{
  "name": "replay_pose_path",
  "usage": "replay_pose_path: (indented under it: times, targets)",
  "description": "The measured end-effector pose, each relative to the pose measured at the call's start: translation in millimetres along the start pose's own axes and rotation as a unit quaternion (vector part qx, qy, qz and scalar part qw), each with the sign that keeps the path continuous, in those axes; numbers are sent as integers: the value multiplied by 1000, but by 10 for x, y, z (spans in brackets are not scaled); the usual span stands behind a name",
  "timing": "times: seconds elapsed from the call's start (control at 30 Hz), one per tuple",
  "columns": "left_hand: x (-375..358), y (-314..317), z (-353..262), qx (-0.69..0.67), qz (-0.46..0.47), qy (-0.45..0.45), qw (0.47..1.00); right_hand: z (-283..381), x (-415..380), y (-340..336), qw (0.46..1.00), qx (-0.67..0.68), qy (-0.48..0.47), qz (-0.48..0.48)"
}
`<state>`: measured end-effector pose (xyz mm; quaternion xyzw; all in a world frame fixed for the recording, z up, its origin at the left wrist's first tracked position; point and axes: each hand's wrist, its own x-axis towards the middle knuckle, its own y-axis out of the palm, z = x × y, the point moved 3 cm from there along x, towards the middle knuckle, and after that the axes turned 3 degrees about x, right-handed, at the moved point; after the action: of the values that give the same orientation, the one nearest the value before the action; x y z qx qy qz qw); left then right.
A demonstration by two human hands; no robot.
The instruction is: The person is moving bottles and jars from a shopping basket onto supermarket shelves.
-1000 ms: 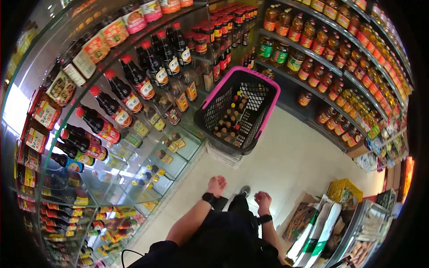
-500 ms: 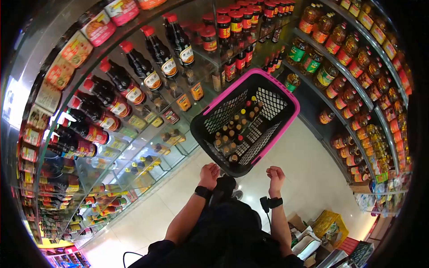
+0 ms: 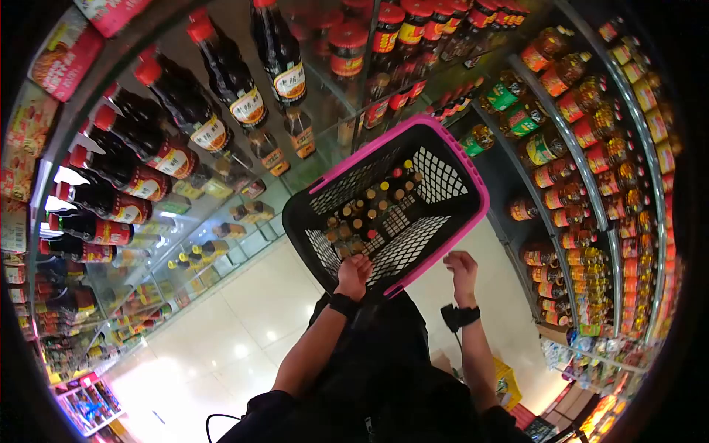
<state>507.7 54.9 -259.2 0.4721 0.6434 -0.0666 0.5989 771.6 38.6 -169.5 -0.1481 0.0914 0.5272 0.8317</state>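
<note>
Nr L hand (image 3: 354, 276), blk basket (image 3: 295, 221) w/ pink rim, bottles (image 3: 362, 214) inside.

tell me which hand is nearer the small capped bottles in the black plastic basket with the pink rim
Left. The left hand is at the near end of the basket, close to the bottles; the right hand is outside the pink rim, farther off.

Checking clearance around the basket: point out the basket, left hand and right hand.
Basket (image 3: 469, 162): head view, pink rim.
Left hand (image 3: 355, 273): head view, mid-hand.
Right hand (image 3: 464, 274): head view, mid-hand.
</note>
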Motion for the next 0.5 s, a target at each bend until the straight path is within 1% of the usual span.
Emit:
replay_pose_path:
  times: [0.1, 0.13, 0.17, 0.23, 0.27, 0.3, 0.33, 0.37, 0.43, 0.47, 0.5]
  targets:
    - [132, 34, 48, -41, -42, -4, 998, -90, 669, 210, 992, -40, -34, 114]
    - [111, 68, 79, -57, -43, 32, 997, -205, 916, 279, 986, -68, -39, 144]
    - [144, 82, 95, -67, -57, 26, 996, -298, 1162, 355, 979, -96, -45, 174]
    - [250, 94, 87, -45, -30, 56, 997, -339, 1571, 580, 948, -205, -42, 239]
    - [336, 34, 139, 43, 2, 135, 990, -390, 1762, 675, 922, -264, -81, 272]
    - [423, 8, 222, 132, 34, 211, 968, -462, 1936, 763, 889, -319, -122, 306]
    - [326, 225, 166, -114, -31, 68, 991, -555, 2116, 842, 872, -352, -103, 325]
    - [325, 298, 197, -122, -45, 63, 990, -662, 2269, 922, 852, -384, -85, 344]
    - [390, 331, 244, -7, -8, 129, 992, -731, 2475, 1075, 793, -478, -81, 369]
    - [500, 240, 274, 261, -23, 224, 939, -994, 2657, 1101, 787, -466, -177, 364]
    - [552, 194, 324, 257, -33, 213, 942, -1287, 2815, 1109, 775, -447, -270, 356]
